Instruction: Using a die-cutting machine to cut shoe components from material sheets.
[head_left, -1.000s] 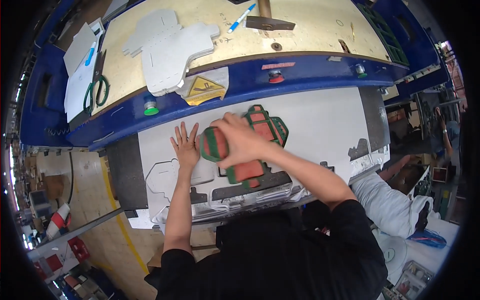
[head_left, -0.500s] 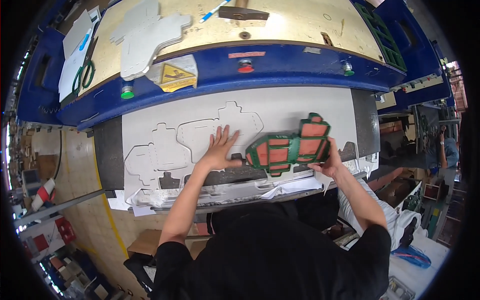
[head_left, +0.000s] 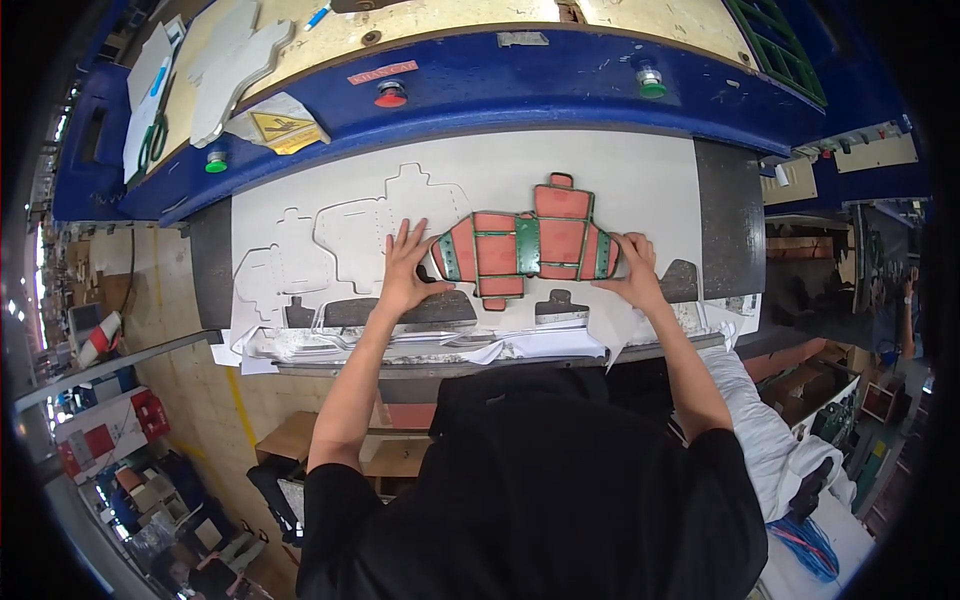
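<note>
A cutting die [head_left: 529,245] with a green metal frame and reddish foam pads lies on a white cardboard sheet [head_left: 640,170]. At its left end is my left hand [head_left: 408,272], the die's tip between thumb and spread fingers. My right hand [head_left: 632,270] grips the opposite end, fingers above and thumb below. Cut outlines [head_left: 345,240] of the same kind of shape mark the sheet to the left of the die. Along the sheet's near edge, cut-out gaps show the dark bed [head_left: 725,220] underneath.
Beyond the sheet runs a blue machine beam [head_left: 450,95] with a red button [head_left: 391,95] and green buttons [head_left: 650,84]. On its pale top lie stacked cardboard cut-outs [head_left: 235,75] and green-handled scissors [head_left: 153,140]. Torn scraps [head_left: 555,343] hang along the near edge.
The die, tilted up in my right hand before, now lies flat on the sheet, further left in the cutting row. My left hand has moved from pressing the sheet to the die's left end.
</note>
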